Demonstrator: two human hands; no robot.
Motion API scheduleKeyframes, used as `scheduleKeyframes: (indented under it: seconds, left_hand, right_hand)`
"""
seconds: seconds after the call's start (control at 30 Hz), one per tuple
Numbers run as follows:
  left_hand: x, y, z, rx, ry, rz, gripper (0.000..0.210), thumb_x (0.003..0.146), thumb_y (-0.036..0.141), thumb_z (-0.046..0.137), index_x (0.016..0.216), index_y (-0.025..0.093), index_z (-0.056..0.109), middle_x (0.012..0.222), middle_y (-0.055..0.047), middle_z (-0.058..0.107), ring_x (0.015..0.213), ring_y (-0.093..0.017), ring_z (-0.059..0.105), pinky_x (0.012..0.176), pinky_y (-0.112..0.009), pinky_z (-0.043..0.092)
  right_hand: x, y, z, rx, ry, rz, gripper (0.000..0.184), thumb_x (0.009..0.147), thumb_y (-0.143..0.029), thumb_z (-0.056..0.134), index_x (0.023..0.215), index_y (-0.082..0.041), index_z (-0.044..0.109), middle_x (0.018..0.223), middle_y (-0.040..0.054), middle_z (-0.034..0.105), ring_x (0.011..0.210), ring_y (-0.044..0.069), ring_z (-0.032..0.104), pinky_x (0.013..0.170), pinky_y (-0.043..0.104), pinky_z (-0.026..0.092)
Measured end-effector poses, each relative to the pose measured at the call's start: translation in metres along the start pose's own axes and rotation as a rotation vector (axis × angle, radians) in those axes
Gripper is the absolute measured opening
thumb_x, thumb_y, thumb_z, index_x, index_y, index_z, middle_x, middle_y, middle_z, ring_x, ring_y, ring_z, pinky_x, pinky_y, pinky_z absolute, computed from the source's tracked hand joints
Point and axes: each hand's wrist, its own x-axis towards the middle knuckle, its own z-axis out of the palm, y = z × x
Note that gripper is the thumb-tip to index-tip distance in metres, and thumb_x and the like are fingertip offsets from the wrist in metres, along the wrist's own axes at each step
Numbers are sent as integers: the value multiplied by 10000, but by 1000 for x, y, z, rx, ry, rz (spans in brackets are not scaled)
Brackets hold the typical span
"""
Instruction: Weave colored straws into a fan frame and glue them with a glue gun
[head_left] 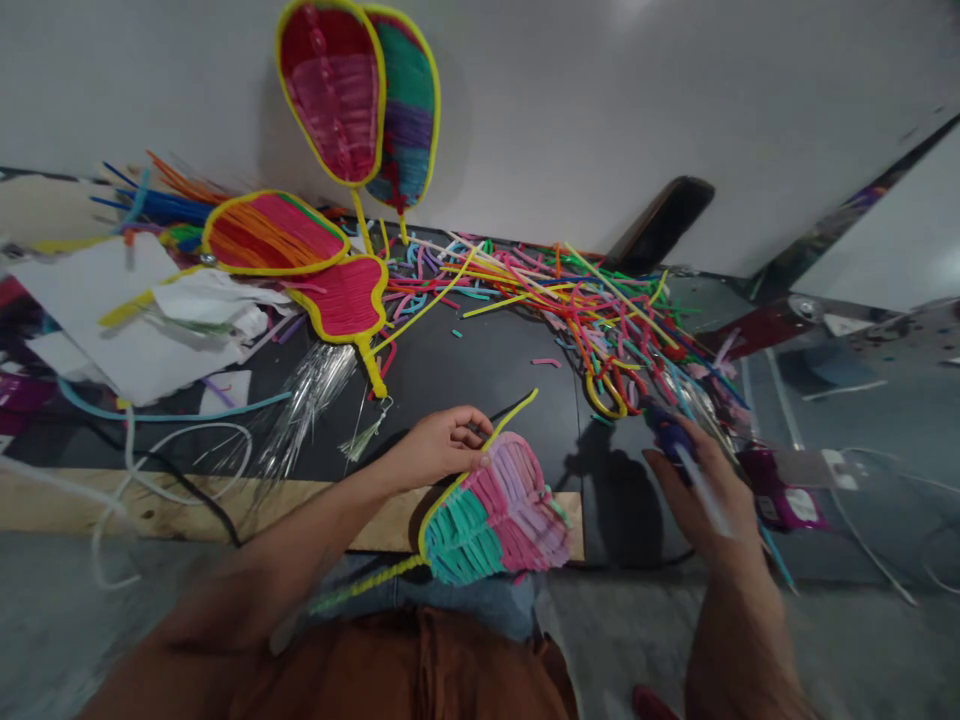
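Observation:
My left hand (450, 445) pinches a fuzzy yellow pipe cleaner (517, 408) against the upper left edge of a pipe-cleaner fan (499, 520). The fan has teal, pink and lilac rows and a twisted yellow handle pointing lower left. One end of the yellow strip sticks out free past my fingers. On the right, my right hand (709, 490) is wrapped around a blue glue gun (671, 440) with a pale translucent glue stick (709, 500) at its back. Motion blurs it somewhat. Scissors with yellow-lined handles (606, 395) lie just beyond it.
Finished-looking fans with yellow rims (330, 95) lean on the wall, and others (274, 235) lie at left. Loose pipe cleaners (540, 285) heap along the back. A phone (664, 225) stands against the wall. White papers (112, 310), silver tinsel (311, 400) and cables (187, 430) lie left.

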Motion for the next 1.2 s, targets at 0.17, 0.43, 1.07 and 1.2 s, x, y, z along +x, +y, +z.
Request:
scheduleKeyframes:
  seconds: [0.17, 0.43, 1.07, 1.2]
  left_hand:
    - [0, -2, 0, -9, -17, 26, 349, 622, 224, 725, 925, 160, 565, 704, 33, 620, 647, -105, 575, 629, -229, 431]
    - [0, -2, 1, -18, -30, 57, 345, 635, 243, 732, 924, 158, 563, 754, 27, 609, 692, -104, 568, 663, -232, 430]
    - [-5, 3, 5, 36, -29, 57, 402, 625, 170, 686, 988, 170, 515, 749, 50, 575, 704, -105, 562, 671, -235, 424]
    - [-5, 1, 4, 16, -47, 49, 411, 629, 168, 690, 995, 177, 503, 778, 39, 592, 707, -105, 574, 674, -241, 437]
  right_hand:
    - [6, 23, -5, -298, 116, -109, 520, 909, -447, 449, 1321, -139, 528, 1134, 208, 635, 1061, 371, 586, 900, 597, 429]
    - [44, -98, 46, 305, -297, -618, 414, 934, -140, 394, 1315, -235, 526, 1302, 97, 596, 1308, 224, 457, 1036, 469, 448]
    - [54, -121, 50, 391, -473, -534, 116, 847, -121, 598, 902, -204, 657, 832, 39, 692, 851, 193, 586, 758, 311, 457]
    - [53, -121, 51, 364, -462, -521, 118, 834, -115, 611, 905, -199, 654, 840, 39, 697, 824, 191, 584, 749, 312, 454]
